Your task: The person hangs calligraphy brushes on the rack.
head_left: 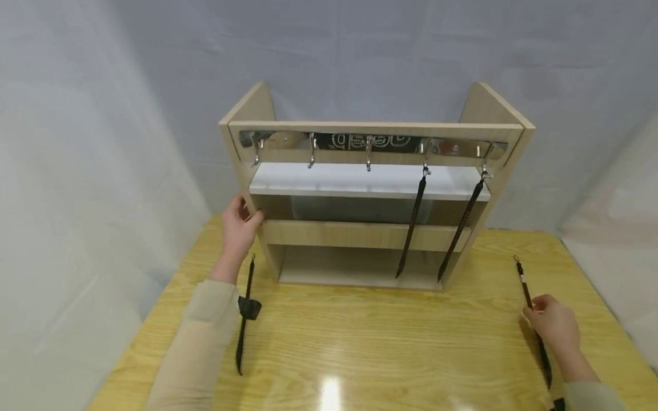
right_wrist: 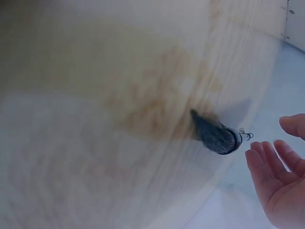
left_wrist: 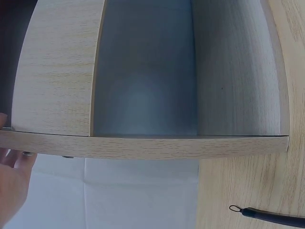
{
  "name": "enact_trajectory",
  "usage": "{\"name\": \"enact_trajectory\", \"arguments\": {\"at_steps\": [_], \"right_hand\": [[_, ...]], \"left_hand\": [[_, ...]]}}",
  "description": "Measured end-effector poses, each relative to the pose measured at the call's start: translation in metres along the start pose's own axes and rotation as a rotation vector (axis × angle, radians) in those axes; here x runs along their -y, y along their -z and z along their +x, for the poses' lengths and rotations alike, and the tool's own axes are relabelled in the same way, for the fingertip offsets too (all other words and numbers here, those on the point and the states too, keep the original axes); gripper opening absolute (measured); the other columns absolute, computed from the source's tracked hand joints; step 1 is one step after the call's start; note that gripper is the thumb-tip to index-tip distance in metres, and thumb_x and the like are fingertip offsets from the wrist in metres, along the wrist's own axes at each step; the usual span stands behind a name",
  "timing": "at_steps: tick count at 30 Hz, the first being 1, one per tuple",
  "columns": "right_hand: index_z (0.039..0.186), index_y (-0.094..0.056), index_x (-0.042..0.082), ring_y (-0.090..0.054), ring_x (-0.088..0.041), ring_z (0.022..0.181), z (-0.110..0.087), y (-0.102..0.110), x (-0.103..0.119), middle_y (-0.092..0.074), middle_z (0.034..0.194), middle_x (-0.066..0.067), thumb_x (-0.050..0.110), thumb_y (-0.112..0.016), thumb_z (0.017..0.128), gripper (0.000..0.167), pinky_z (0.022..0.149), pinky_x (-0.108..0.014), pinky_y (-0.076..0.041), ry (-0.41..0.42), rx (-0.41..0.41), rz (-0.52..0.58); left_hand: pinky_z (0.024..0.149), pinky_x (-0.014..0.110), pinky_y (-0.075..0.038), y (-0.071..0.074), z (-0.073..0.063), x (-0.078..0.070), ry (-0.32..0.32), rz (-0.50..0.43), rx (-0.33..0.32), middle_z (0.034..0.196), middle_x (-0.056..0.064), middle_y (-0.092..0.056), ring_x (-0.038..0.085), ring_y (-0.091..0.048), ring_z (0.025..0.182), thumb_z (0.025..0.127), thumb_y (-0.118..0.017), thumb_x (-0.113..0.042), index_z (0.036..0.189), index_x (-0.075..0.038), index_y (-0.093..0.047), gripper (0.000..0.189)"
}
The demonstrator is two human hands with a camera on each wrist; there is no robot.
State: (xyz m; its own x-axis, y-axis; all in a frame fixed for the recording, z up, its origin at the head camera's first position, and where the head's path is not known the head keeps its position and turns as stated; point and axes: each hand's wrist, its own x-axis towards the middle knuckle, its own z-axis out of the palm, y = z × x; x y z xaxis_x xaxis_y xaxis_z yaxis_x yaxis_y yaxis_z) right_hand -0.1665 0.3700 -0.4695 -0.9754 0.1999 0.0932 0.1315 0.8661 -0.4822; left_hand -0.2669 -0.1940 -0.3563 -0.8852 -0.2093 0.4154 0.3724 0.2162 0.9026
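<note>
A wooden shelf rack (head_left: 360, 235) with a row of metal hooks (head_left: 368, 154) stands on the table. Two dark calligraphy brushes hang from its two rightmost hooks, the inner brush (head_left: 411, 228) and the outer brush (head_left: 461, 228). My left hand (head_left: 240, 228) grips the rack's left side panel (left_wrist: 143, 146), thumb at the inner side and fingers outside. At the right, another calligraphy brush (head_left: 544, 359) lies lengthwise, its bristle tip (right_wrist: 209, 136) towards me. Beside its handle is my right hand (head_left: 557, 328); in the right wrist view thumb and fingers stand apart with nothing between them.
Another brush (head_left: 250, 279) lies on the table left of the rack, partly hidden by the black wrist strap (head_left: 249, 308). The yellow wooden table (head_left: 354, 337) ends near pale cloth (head_left: 370, 57) hung behind and at both sides.
</note>
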Motion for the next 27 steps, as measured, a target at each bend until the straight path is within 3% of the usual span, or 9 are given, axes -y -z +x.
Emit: {"name": "enact_trajectory", "arguments": {"at_steps": [5, 11, 20, 27], "right_hand": [[0.097, -0.05, -0.015, -0.055, -0.033, 0.067, 0.004, 0.001, -0.004, -0.057, 0.084, -0.027, 0.019, -0.056, 0.081, 0.038, 0.046, -0.034, -0.043, -0.016, 0.05, -0.017], [0.099, -0.049, -0.017, -0.056, -0.038, 0.074, 0.008, 0.001, -0.007, -0.055, 0.093, -0.031, 0.021, -0.058, 0.08, 0.043, 0.052, -0.039, -0.046, -0.034, 0.106, -0.043], [0.107, -0.044, -0.019, -0.056, -0.039, 0.076, 0.012, 0.006, -0.008, -0.053, 0.098, -0.033, 0.024, -0.057, 0.082, 0.051, 0.053, -0.04, -0.048, -0.081, 0.25, -0.038], [0.11, -0.042, -0.019, -0.054, -0.042, 0.08, 0.013, 0.005, -0.01, -0.052, 0.101, -0.034, 0.021, -0.055, 0.08, 0.052, 0.054, -0.041, -0.047, -0.106, 0.268, -0.057]], "left_hand": [[0.09, 0.038, -0.042, -0.001, -0.001, 0.001, -0.016, -0.018, -0.011, 0.12, 0.02, -0.048, 0.03, -0.047, 0.111, 0.079, -0.053, 0.008, 0.121, 0.005, -0.044, 0.043], [0.09, 0.039, -0.042, 0.0, 0.0, 0.001, -0.016, -0.023, -0.003, 0.121, 0.021, -0.047, 0.033, -0.046, 0.112, 0.079, -0.053, 0.007, 0.122, 0.005, -0.044, 0.043], [0.091, 0.039, -0.042, 0.0, -0.001, 0.0, -0.013, -0.022, 0.005, 0.122, 0.02, -0.047, 0.031, -0.046, 0.112, 0.08, -0.053, 0.007, 0.123, 0.004, -0.043, 0.044], [0.091, 0.037, -0.041, -0.001, -0.002, -0.003, -0.004, -0.015, 0.004, 0.123, 0.02, -0.047, 0.031, -0.046, 0.113, 0.08, -0.053, 0.007, 0.123, 0.005, -0.043, 0.045]]}}
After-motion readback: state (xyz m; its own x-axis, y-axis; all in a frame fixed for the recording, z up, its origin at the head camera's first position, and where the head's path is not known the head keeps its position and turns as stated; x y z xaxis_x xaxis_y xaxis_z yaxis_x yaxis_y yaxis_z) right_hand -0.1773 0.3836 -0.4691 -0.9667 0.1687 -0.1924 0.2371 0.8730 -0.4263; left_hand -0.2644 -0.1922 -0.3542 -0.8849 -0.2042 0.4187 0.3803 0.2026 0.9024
